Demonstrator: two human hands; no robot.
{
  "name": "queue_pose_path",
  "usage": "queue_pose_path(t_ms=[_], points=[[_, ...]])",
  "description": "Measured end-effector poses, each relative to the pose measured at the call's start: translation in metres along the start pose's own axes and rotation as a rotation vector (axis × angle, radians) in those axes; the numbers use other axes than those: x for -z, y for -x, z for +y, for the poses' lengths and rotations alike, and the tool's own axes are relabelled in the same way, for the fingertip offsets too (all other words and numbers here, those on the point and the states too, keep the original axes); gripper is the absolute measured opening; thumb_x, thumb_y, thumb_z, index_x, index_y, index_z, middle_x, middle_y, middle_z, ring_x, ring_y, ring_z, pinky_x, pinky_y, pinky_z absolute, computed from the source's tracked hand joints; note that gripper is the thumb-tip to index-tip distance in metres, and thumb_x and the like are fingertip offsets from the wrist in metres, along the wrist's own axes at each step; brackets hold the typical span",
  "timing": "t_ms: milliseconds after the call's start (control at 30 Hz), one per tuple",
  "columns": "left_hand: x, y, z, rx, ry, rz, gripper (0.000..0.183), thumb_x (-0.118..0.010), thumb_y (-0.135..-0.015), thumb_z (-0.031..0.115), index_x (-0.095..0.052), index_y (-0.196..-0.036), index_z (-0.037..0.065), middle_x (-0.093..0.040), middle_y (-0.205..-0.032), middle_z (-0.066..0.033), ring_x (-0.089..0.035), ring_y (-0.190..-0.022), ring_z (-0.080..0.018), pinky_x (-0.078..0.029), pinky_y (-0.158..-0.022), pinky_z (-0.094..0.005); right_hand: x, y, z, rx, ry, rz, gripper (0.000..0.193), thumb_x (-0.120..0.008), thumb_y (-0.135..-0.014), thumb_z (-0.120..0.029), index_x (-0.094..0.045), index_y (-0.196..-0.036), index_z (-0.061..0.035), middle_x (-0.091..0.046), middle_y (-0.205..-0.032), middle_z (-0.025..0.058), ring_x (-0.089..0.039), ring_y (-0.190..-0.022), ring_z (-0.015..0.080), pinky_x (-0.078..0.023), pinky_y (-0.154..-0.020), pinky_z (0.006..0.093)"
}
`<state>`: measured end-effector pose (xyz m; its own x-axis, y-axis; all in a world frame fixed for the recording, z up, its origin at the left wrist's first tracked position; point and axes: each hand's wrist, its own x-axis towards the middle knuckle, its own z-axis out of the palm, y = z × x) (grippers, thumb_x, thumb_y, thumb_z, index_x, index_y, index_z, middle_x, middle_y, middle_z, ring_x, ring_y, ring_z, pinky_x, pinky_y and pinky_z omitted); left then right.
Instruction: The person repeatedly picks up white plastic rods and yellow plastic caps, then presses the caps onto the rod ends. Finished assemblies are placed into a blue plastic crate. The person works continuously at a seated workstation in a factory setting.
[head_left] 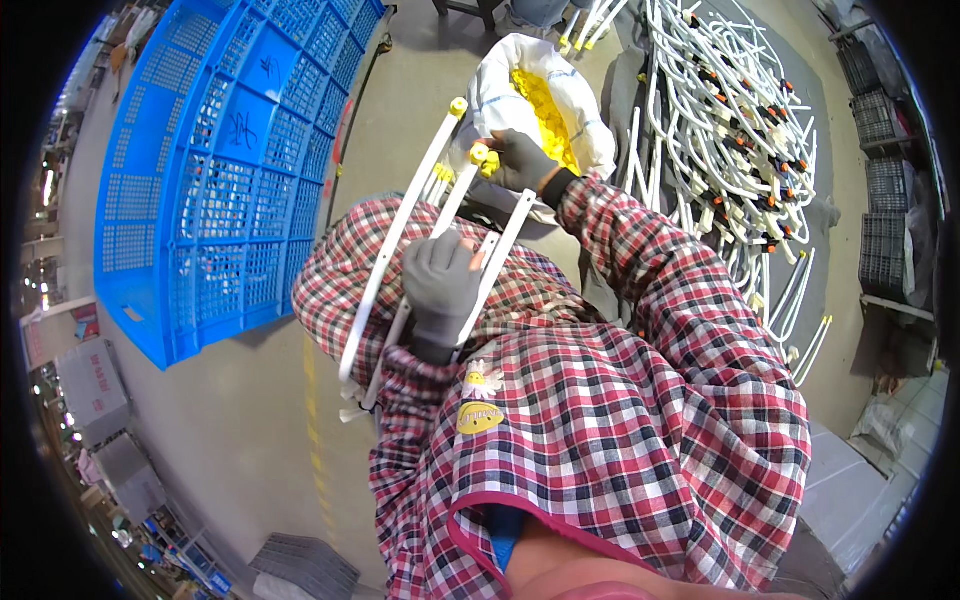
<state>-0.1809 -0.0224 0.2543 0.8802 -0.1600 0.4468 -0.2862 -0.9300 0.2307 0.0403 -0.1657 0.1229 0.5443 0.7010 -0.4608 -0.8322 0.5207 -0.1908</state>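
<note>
Across my lap lies a white tube frame (395, 245) with long, roughly parallel bars. One bar ends in a yellow cap (459, 106); another bar shows a bare end with small holes. My left hand (440, 282), in a grey glove with bare fingertips, is closed round the middle bars. My right hand (522, 160), also gloved, pinches yellow caps (485, 158) at the end of a middle bar. I cannot tell whether the cap there is seated on the tube. Just beyond that hand stands a white woven sack (505, 75) holding many loose yellow caps (548, 115).
A tall blue plastic crate (140, 225) stands at my left. To the right, a large heap of white bent tubes (720, 130) with black and orange fittings lies on a grey sheet (825, 215). Dark crates (882, 255) are stacked at the far right; a grey crate (300, 565) sits lower left.
</note>
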Motion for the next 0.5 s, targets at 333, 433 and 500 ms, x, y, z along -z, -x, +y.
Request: queue_pose_path(t_ms=[333,433,500], points=[[-0.015,-0.012,-0.009,0.093,-0.313,-0.01,0.02,-0.062,-0.089,0.011,-0.068,-0.105,0.001,-0.064,-0.106,-0.0079,-0.063,-0.099,-0.0258,-0.035,-0.114,-0.0508,0.027,0.054,-0.02,0.081,0.031,-0.055,0.027,-0.05,-0.107,-0.008,-0.046,-0.13,0.0067,-0.057,-0.13,0.0227,-0.061,-0.129,0.0369,-0.057,-0.108,0.0358],[-0.037,-0.031,-0.016,0.26,-0.322,-0.19,0.032,-0.067,-0.088,0.016,-0.065,-0.117,0.004,-0.062,-0.119,-0.0081,-0.061,-0.112,-0.0249,-0.027,-0.12,-0.0546,0.007,0.045,-0.023,0.157,0.316,-0.105,0.039,-0.06,-0.105,-0.017,-0.049,-0.138,0.0008,-0.061,-0.125,0.0135,-0.064,-0.125,0.0279,-0.059,-0.1,0.0301],[-0.042,-0.029,-0.014,0.269,-0.325,-0.154,0.032,-0.067,-0.089,0.016,-0.066,-0.119,0.004,-0.062,-0.12,-0.0075,-0.061,-0.113,-0.0238,-0.025,-0.121,-0.0569,-0.003,0.034,-0.022,0.237,0.621,-0.135,0.048,-0.062,-0.104,-0.025,-0.052,-0.146,-0.0039,-0.064,-0.122,0.0063,-0.065,-0.105,0.0135,-0.053,-0.086,0.0202]])
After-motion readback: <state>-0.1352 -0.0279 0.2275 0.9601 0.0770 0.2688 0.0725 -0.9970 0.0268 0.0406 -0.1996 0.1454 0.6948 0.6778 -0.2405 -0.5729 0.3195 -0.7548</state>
